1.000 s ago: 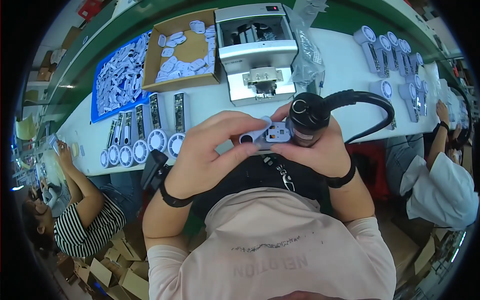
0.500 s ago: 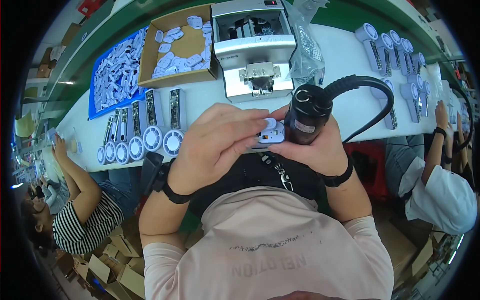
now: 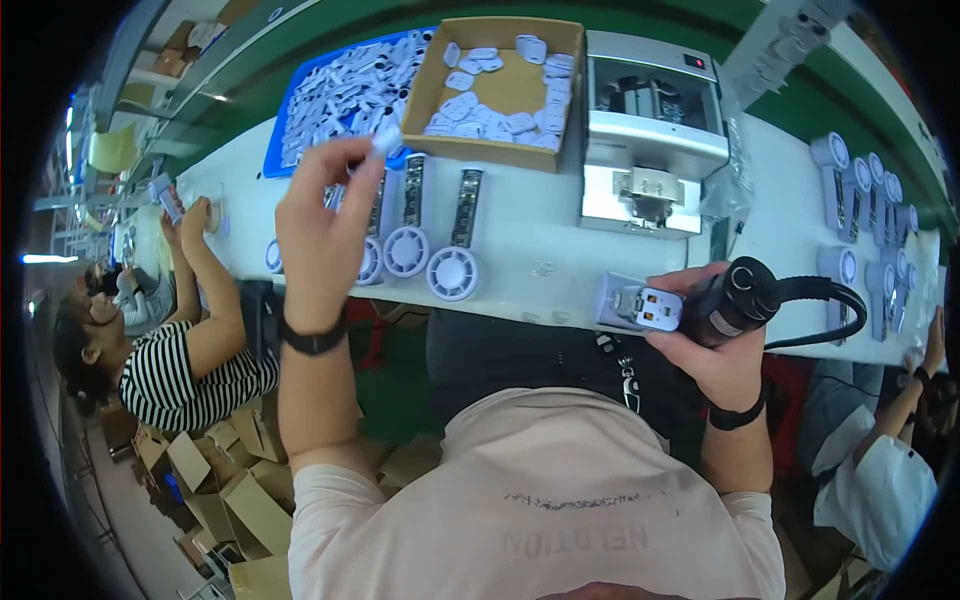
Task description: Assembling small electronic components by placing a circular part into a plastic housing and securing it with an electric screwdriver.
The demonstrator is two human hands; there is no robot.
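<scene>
My left hand [image 3: 325,235] is raised over the left part of the table, near the blue tray [image 3: 272,150]. Its thumb and fingertips pinch a small white plastic piece [image 3: 387,139]. My right hand [image 3: 722,368] wraps round a black cylindrical corded tool [image 3: 725,305], which looks like an electric screwdriver. The same hand also grips a white plastic housing [image 3: 622,305], whose end shows small orange-lit openings; part of it is hidden by my fingers. Left of it, several white handheld fans [image 3: 455,272] lie with green circuit boards exposed in their handles.
Small white parts fill the blue tray. Beside it, a cardboard box [image 3: 490,153] holds white oval covers. A grey-white machine [image 3: 655,135] stands behind my right hand. More fans [image 3: 848,190] lie at the right. People sit on both sides; open cartons [image 3: 250,510] are on the floor.
My left hand has left the white housing and moved left and up toward the blue tray, a small white piece in its fingers. My right hand still holds the black tool and housing. The view has shifted.
</scene>
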